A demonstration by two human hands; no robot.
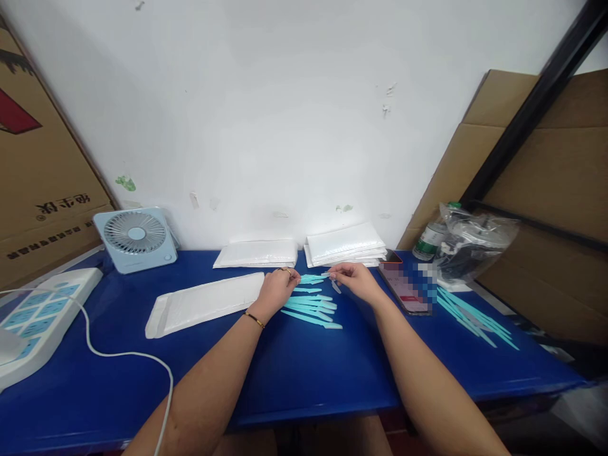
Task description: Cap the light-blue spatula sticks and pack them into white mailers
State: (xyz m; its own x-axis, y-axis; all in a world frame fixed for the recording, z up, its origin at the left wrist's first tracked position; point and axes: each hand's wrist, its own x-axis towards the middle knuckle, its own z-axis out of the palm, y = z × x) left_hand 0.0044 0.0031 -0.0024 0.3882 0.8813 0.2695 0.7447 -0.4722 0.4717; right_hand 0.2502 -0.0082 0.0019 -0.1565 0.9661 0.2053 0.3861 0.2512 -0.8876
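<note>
The teal stick (311,278) hung just above the blue worktop (304,373), spanning the gap between both hands. The left hand (278,288) was closed in a pinch on its left end, and the right hand (354,278) pinched the right end with its fingertips. Whether a small pale cap sat there was too small to tell. So thin a piece probably called for a light, even pinch near the ends, kept low over the worktop. A pile of like sticks (311,310) lay directly beneath, nearer the person. A white padded envelope (204,304) lay left of it and a phone (406,288) to the right.
</note>
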